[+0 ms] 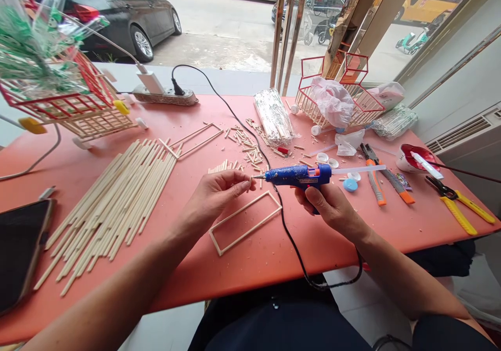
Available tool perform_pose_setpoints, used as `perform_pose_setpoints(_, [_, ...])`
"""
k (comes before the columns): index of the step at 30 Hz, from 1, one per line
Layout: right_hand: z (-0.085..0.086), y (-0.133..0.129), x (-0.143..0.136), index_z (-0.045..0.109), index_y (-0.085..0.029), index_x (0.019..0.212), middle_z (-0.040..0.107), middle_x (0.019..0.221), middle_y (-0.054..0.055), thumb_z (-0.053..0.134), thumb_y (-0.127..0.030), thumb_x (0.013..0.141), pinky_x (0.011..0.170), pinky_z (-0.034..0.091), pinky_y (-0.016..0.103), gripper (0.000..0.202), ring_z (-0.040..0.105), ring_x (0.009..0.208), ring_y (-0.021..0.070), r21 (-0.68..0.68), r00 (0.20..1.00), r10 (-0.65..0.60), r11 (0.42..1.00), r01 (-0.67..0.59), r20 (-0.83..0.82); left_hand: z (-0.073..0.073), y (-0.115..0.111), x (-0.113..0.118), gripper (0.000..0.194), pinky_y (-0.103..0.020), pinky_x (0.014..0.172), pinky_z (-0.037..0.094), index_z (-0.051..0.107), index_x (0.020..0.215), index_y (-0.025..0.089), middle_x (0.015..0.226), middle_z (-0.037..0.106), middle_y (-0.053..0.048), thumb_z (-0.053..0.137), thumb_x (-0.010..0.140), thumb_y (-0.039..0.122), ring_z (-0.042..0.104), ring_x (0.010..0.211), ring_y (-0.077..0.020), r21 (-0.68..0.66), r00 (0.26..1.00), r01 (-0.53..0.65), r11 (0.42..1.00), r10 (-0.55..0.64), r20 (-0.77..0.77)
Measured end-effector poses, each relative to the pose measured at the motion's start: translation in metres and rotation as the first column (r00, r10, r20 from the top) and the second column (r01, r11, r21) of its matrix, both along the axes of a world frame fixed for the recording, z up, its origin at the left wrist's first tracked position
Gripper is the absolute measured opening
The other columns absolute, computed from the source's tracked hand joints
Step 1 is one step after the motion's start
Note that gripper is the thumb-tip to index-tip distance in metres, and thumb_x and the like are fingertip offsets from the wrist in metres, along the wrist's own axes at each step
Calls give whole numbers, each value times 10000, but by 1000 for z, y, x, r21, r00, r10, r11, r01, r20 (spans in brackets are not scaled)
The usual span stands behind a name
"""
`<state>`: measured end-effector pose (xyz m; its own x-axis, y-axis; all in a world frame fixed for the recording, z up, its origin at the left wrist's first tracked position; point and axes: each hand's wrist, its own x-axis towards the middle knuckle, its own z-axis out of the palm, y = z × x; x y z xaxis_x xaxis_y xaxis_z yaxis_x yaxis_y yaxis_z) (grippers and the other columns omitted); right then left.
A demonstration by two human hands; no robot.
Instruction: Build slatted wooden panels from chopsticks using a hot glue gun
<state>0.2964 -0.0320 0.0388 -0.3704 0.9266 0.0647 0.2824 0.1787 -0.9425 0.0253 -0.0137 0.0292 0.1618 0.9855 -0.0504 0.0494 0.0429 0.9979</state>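
My right hand [326,202] is wrapped round the handle of a blue hot glue gun [291,174], which points left. A clear glue stick [360,169] sticks out of its back end. The fingers of my left hand [225,189] are pinched at the gun's nozzle, on what looks like a short piece of wooden stick [251,183], mostly hidden. Below them a rectangular frame of thin wooden sticks [250,229] lies flat on the pink table [188,283]. Just behind my left hand is a row of short cut sticks [225,166].
Long wooden sticks [113,205] and a phone [23,252] lie left. Behind are another stick frame [199,140] and scattered stick bits [250,145]. Pliers [373,176], yellow-handled cutters [457,205] and a stick cart [332,100] stand right. The gun's black cable [287,231] crosses the table.
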Motion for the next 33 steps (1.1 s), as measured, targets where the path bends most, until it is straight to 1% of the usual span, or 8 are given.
perform_pose_setpoints(6, [-1,0,1,663,-157,988,618,792,49,510,-701,1037,522,415,279,568,497,608,127,15,999,-30,999,30,24,-1,-1,1,260,-334,836,529,812,790,214,843,808,-67,854,785,470,707,844,-216,-23,999,35,999,-35,24])
perform_pose_setpoints(10, [-4,0,1,663,-169,970,624,789,51,503,-700,1040,528,408,282,559,507,621,137,37,1000,-12,999,11,26,-8,1,-1,300,-319,804,508,822,825,216,863,811,-68,878,782,508,696,837,-208,-65,998,33,997,-30,48])
perform_pose_setpoints(13, [-5,0,1,666,-175,954,634,801,56,516,-688,1039,533,407,283,541,506,620,139,85,999,-9,996,6,43,-14,2,-3,310,-293,755,482,829,844,218,871,809,-63,895,778,514,676,814,-184,-109,995,43,993,-33,96])
perform_pose_setpoints(15, [-5,-1,0,663,-180,927,632,803,58,514,-687,1039,538,407,285,540,505,621,141,113,998,-16,994,9,59,-17,3,-4,305,-289,761,484,830,848,217,885,811,-65,899,779,505,683,832,-184,-113,993,44,993,-30,117])
perform_pose_setpoints(18, [-5,-1,-1,658,-187,918,623,790,53,504,-693,1039,546,407,288,543,511,630,149,131,997,-27,991,18,68,-16,3,-5,301,-306,825,510,830,849,212,906,817,-76,895,786,498,714,896,-209,-85,994,46,995,-37,101])
perform_pose_setpoints(20, [-4,-1,-1,656,-187,924,620,788,52,499,-706,1034,549,407,290,553,515,636,152,132,997,-31,991,22,70,-13,2,-4,313,-316,836,519,830,848,211,902,819,-79,894,781,510,722,901,-219,-67,996,49,997,-43,84])
perform_pose_setpoints(25, [-6,1,-1,650,-184,925,617,797,52,488,-699,1041,542,399,286,553,502,624,144,132,996,-40,991,30,76,-10,2,-3,352,-306,788,510,829,813,215,870,814,-73,927,722,541,696,830,-200,-61,996,31,998,-26,90])
perform_pose_setpoints(33, [-7,0,-1,644,-190,895,621,801,54,482,-688,1045,549,404,287,545,520,640,151,142,996,-42,989,31,77,-11,3,0,427,-283,673,457,812,769,194,781,763,-57,972,631,565,607,698,-154,-129,992,-1,992,17,123])
